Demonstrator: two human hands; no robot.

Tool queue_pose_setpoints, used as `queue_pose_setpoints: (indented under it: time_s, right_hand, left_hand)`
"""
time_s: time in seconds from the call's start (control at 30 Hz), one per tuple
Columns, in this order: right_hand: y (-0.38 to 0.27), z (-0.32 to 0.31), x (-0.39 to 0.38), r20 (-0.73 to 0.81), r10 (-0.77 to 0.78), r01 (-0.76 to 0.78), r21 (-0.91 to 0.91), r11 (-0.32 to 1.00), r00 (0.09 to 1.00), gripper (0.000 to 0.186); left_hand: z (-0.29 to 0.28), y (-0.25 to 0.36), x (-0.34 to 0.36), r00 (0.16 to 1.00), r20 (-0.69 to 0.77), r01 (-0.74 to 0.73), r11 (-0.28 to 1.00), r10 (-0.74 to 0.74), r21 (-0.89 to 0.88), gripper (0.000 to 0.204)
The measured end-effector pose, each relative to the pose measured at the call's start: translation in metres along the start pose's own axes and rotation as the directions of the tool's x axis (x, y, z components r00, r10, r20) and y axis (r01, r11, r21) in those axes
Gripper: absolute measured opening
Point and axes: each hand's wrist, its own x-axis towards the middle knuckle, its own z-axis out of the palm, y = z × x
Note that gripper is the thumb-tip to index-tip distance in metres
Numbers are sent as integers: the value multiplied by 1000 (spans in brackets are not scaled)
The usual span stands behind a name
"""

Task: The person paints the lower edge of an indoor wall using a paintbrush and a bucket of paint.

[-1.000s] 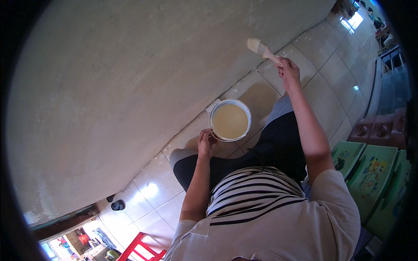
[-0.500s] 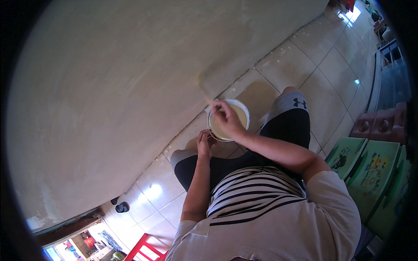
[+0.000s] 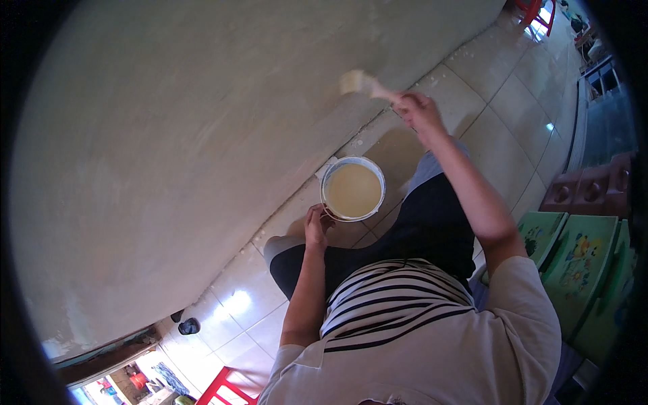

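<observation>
My right hand (image 3: pixel 418 118) grips the pinkish handle of a paint brush (image 3: pixel 363 84), whose cream-coated head is slightly blurred against the plastered wall (image 3: pixel 169 135), or just in front of it; I cannot tell if they touch. A white bucket (image 3: pixel 354 191) of pale cream liquid stands on the tiled floor (image 3: pixel 506 128) at the foot of the wall, between my bent legs. My left hand (image 3: pixel 318 223) is curled at the bucket's lower left edge, closed on its thin handle or rim.
Green drawers with cartoon pictures (image 3: pixel 577 270) and brown plastic units (image 3: pixel 563 189) stand close on my right. Red chairs are at lower left (image 3: pixel 219 385) and upper right (image 3: pixel 533 13). Dark footwear (image 3: pixel 189 326) lies by the wall, near a bright doorway.
My right hand swung with the brush from the upper right down over the bucket, then back up to the right. My left hand stayed at the bucket's edge.
</observation>
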Motion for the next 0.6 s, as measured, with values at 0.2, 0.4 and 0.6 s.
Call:
queue_pose_setpoints:
  time_s: [0.2, 0.4, 0.6]
  right_hand:
    - [-4, -36, 19, -229, -33, 83, 214, 973, 973, 25]
    - [49, 60, -16, -67, -226, 219, -101, 970, 972, 24]
    - [89, 144, -128, 353, -179, 215, -64, 975, 918, 37]
  left_hand:
    - [-10, -9, 8, 1000, 17, -1, 1000, 1, 20, 22]
    - [3, 0, 2, 1000, -17, -3, 1000, 3, 12, 20]
    - [-9, -4, 5, 1000, 1, 8, 1000, -8, 15, 22]
